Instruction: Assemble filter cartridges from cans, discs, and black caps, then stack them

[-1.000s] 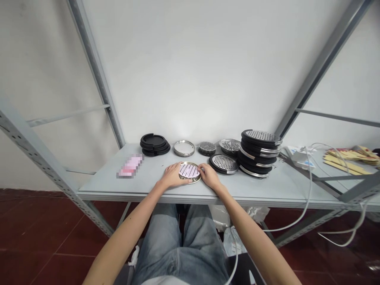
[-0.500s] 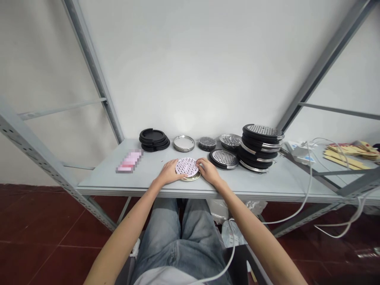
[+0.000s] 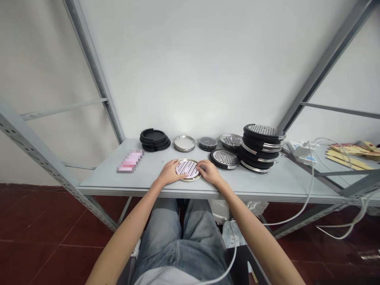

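A round perforated disc [image 3: 186, 168] with a pinkish sheen lies within the rim of a shallow shiny metal ring [image 3: 191, 180] near the table's front edge. My left hand [image 3: 170, 172] curves round the left side, its thumb pressing on the disc's front edge. At the right edge, my right hand [image 3: 208, 171] has its fingers bent together on the disc and rim; the fingertips are partly hidden. Behind them sits a stack of metal rings [image 3: 184, 143], with small perforated discs [image 3: 208, 143] to its right.
Black ring-shaped parts [image 3: 154, 139] are piled at the back left, behind a blurred pink item [image 3: 130, 161]. To the right stand a finished-looking black-rimmed perforated disc [image 3: 225, 158], a metal bowl [image 3: 230, 141] and a tall stack [image 3: 261, 148]. A white cable [image 3: 308, 194] hangs over the front edge.
Half a second ago the perforated disc was lifted and shifted off the metal ring; now it lies back down inside the rim. Both hands stay at its sides, the right fingers lower.
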